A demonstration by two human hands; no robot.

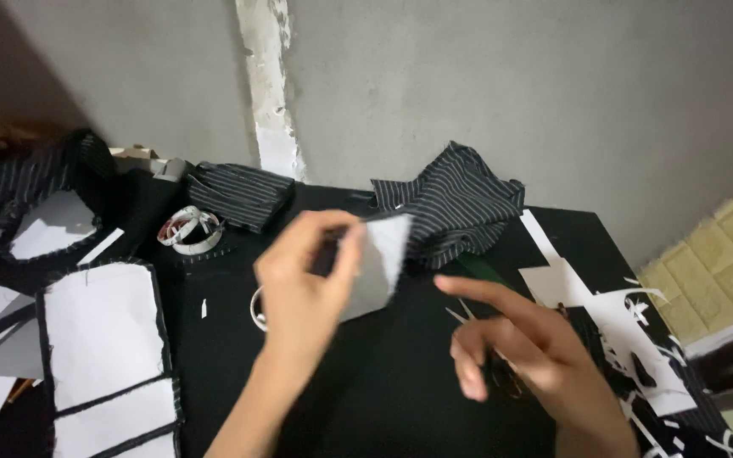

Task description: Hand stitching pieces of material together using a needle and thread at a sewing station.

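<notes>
At the left edge of the black worktop [383, 399], several finished-looking pieces [108, 335] lay flat, white interlining bordered by dark striped cloth, stacked edge to edge; these suggested a good part of the cutting was already done. A coiled measuring tape [190, 229] sat behind them, near a folded striped cloth [239, 195].

The left hand [303, 288] was raised above the worktop, its fingers [345, 250] pinching a small grey-white panel [377, 263] with a dark strip along its top. The panel hung roughly upright, its long axis running from upper right down to lower left, its flat face turned toward the camera.

The right hand [523, 348] hovered lower, index finger stretched toward the panel, the other fingers curled around scissors [468, 314], blades pointing up-left; the motion blur hid whether they were parted. A heap of striped fabric [456, 203] and white offcuts [629, 331] at the right implied trimming remained.
</notes>
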